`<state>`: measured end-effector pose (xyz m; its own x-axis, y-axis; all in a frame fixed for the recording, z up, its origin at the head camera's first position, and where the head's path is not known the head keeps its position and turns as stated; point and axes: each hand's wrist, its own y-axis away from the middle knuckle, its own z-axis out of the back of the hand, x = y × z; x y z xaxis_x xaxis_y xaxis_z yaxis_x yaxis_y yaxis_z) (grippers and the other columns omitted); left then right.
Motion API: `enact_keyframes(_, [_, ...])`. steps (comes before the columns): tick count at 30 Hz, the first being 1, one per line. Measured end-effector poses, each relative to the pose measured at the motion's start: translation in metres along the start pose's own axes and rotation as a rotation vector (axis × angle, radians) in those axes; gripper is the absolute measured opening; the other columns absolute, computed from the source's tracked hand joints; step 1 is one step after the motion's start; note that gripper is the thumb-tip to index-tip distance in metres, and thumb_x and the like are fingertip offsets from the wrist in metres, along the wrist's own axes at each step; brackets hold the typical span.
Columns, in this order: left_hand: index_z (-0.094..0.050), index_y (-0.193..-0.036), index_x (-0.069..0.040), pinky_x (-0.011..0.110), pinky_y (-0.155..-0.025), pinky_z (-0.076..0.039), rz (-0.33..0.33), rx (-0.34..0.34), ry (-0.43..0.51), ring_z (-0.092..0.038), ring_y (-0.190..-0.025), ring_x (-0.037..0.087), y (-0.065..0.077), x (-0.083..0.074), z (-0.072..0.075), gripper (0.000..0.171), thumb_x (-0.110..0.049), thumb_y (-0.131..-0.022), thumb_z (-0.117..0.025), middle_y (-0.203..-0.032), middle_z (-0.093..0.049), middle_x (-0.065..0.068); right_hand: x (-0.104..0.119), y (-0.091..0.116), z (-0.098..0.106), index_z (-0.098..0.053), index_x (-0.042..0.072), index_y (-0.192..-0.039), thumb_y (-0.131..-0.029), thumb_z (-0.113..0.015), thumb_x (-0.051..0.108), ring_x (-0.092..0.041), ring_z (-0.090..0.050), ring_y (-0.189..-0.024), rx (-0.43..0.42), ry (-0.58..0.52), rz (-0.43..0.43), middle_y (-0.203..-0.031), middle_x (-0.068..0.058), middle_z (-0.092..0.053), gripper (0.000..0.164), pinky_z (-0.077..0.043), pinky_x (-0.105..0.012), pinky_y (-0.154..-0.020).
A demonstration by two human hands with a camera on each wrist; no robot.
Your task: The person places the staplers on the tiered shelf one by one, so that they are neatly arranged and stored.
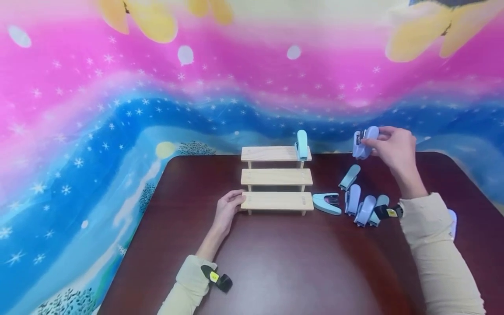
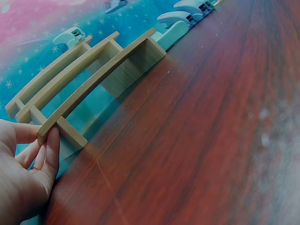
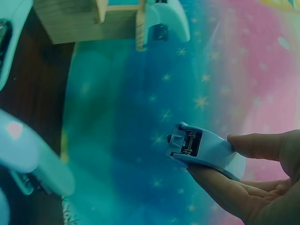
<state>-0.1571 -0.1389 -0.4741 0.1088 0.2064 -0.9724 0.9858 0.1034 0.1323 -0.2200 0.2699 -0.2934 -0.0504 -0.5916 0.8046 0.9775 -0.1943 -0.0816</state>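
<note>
A three-tier wooden rack [image 1: 271, 201] stands on the table; my left hand [image 1: 228, 210] pinches the left end of its lowest board, thumb above and fingers beneath, as the left wrist view shows [image 2: 33, 164]. Raised over the table's back right, my right hand [image 1: 395, 146] grips a lavender stapler [image 1: 366, 142] between thumb and fingers. In the right wrist view, that stapler [image 3: 211, 150] turns its spring end away from the palm. Upright on the right end of the top board is a mint-green stapler [image 1: 302, 145].
Right of the rack lies an open-jawed mint stapler [image 1: 327, 204]. Beyond it are a green stapler [image 1: 349, 177], lavender staplers [image 1: 353, 199] and another green one [image 1: 381, 205]. A further lavender one [image 1: 453, 224] is partly behind the right sleeve. A patterned cloth [image 1: 118, 131] hangs behind the table.
</note>
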Motion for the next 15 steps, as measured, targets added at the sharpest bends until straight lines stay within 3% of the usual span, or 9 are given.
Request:
enact_keyframes(3, [-0.061, -0.130, 0.014, 0.022, -0.071, -0.053, -0.007, 0.021, 0.001, -0.064, -0.085, 0.009, -0.001, 0.000, -0.002, 0.040, -0.003, -0.095, -0.068, -0.101, -0.071, 0.003, 0.006, 0.003, 0.002, -0.040, -0.004, -0.155, -0.098, -0.071, 0.031, -0.021, -0.076, -0.093, -0.013, 0.018, 0.023, -0.138, -0.035, -0.056, 0.074, -0.053, -0.011, -0.063])
enact_keyframes(7, [-0.061, -0.128, 0.014, 0.022, -0.070, -0.053, -0.019, 0.012, 0.007, -0.064, -0.084, 0.009, -0.001, 0.000, -0.003, 0.039, -0.002, -0.094, -0.068, -0.100, -0.071, 0.003, 0.019, 0.003, 0.000, -0.043, -0.003, -0.154, -0.097, -0.073, 0.034, 0.015, -0.058, -0.064, -0.012, 0.017, 0.054, -0.137, -0.033, -0.059, 0.074, -0.052, -0.010, -0.061])
enact_keyframes(12, [-0.061, -0.129, 0.015, 0.021, -0.069, -0.052, -0.021, 0.012, 0.011, -0.064, -0.082, 0.009, -0.002, 0.001, -0.002, 0.040, -0.002, -0.094, -0.068, -0.099, -0.071, 0.003, 0.035, 0.002, -0.004, -0.044, 0.001, -0.155, -0.096, -0.073, 0.036, 0.006, -0.067, -0.076, -0.003, 0.002, 0.066, -0.139, -0.031, -0.058, 0.075, -0.052, -0.009, -0.062])
enact_keyframes(15, [-0.060, -0.129, 0.016, 0.021, -0.069, -0.052, -0.020, 0.006, 0.014, -0.064, -0.082, 0.009, -0.002, 0.001, 0.000, 0.040, -0.001, -0.094, -0.068, -0.098, -0.072, 0.002, 0.042, 0.001, -0.009, -0.045, 0.002, -0.155, -0.097, -0.073, 0.036, -0.017, -0.075, -0.097, -0.001, 0.002, 0.086, -0.139, -0.030, -0.059, 0.073, -0.052, -0.010, -0.063])
